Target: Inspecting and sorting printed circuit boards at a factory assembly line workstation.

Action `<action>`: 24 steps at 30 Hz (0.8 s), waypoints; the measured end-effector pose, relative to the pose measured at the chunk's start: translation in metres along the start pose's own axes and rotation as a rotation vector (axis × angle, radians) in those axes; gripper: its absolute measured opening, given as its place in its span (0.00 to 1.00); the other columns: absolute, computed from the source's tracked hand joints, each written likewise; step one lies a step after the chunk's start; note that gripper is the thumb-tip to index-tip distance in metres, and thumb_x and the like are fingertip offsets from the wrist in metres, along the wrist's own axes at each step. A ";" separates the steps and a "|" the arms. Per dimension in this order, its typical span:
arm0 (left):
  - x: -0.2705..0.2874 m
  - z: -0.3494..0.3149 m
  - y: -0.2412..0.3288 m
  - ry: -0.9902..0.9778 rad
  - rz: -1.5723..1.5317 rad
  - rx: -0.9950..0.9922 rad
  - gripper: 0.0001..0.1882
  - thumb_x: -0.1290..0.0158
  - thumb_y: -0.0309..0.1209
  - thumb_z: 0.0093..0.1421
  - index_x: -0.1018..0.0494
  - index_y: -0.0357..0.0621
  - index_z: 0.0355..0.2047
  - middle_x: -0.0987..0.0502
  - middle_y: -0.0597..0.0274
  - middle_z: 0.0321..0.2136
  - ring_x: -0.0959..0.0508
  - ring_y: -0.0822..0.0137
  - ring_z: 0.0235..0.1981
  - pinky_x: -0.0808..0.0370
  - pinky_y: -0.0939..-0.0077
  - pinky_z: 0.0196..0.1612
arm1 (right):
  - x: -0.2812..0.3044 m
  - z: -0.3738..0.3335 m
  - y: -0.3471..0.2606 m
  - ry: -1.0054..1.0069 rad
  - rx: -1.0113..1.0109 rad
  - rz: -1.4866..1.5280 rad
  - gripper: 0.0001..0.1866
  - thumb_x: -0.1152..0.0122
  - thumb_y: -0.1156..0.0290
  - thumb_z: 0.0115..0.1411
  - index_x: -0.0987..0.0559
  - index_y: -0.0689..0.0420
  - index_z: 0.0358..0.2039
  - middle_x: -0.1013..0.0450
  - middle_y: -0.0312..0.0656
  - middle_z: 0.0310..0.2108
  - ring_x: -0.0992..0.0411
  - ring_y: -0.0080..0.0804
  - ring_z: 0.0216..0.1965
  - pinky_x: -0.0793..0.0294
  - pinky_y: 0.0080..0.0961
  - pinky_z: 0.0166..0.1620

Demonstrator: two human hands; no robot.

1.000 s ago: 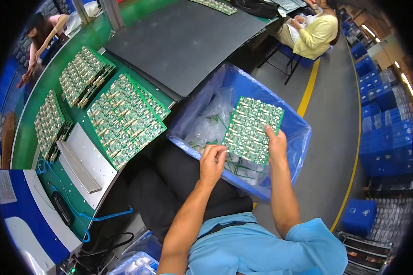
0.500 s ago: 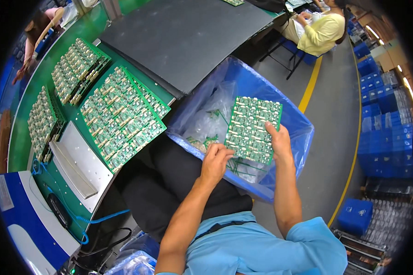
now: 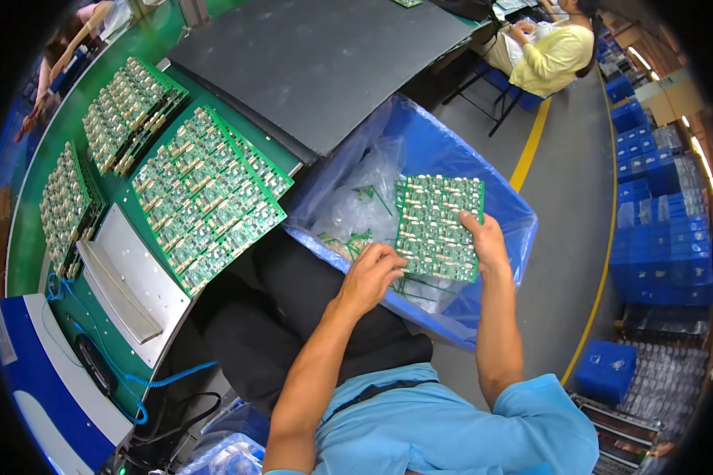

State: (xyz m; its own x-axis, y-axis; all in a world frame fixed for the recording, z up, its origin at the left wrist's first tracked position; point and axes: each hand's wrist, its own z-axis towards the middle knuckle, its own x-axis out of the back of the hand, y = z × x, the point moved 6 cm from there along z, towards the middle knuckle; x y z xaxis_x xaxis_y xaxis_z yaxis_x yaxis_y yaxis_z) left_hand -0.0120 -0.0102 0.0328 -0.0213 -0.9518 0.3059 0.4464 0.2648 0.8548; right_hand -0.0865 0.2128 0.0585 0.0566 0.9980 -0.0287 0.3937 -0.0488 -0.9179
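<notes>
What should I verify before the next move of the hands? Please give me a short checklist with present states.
1. Right hand has a grip on the green circuit panel: ok, at its right edge.
2. Left hand touches the panel: cannot tell; its fingertips are at the lower left corner.
3. Panel is above the blue bin: ok.
4. Plastic lining lies smooth: not ok, it is wrinkled.
5. Panel's underside is undamaged: cannot tell, hidden.
</notes>
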 end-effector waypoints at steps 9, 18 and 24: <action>-0.002 -0.004 -0.004 -0.037 -0.057 0.028 0.07 0.39 0.22 0.51 0.26 0.42 0.29 0.26 0.58 0.34 0.25 0.53 0.39 0.26 0.62 0.41 | 0.000 0.000 0.001 0.003 -0.033 -0.023 0.15 0.43 0.70 0.64 0.24 0.67 0.46 0.21 0.44 0.38 0.22 0.29 0.34 0.22 0.26 0.39; 0.000 -0.003 0.002 -0.082 -0.007 -0.019 0.11 0.40 0.18 0.51 0.23 0.41 0.35 0.25 0.57 0.36 0.23 0.54 0.38 0.25 0.66 0.40 | 0.006 -0.001 -0.002 0.021 -0.068 -0.018 0.13 0.45 0.71 0.65 0.23 0.67 0.45 0.21 0.45 0.38 0.22 0.30 0.34 0.21 0.28 0.38; 0.002 -0.003 0.000 -0.046 -0.099 0.037 0.07 0.42 0.19 0.53 0.26 0.39 0.33 0.26 0.55 0.33 0.23 0.51 0.35 0.26 0.62 0.38 | 0.005 0.001 0.000 0.000 -0.059 -0.043 0.14 0.45 0.71 0.64 0.23 0.67 0.46 0.21 0.45 0.38 0.22 0.30 0.34 0.22 0.29 0.39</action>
State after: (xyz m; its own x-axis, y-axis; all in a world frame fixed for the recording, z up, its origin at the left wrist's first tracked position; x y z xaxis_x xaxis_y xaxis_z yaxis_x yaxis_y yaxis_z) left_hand -0.0088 -0.0128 0.0324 -0.1052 -0.9657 0.2372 0.4064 0.1760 0.8966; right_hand -0.0874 0.2174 0.0580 0.0388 0.9992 0.0100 0.4494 -0.0085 -0.8933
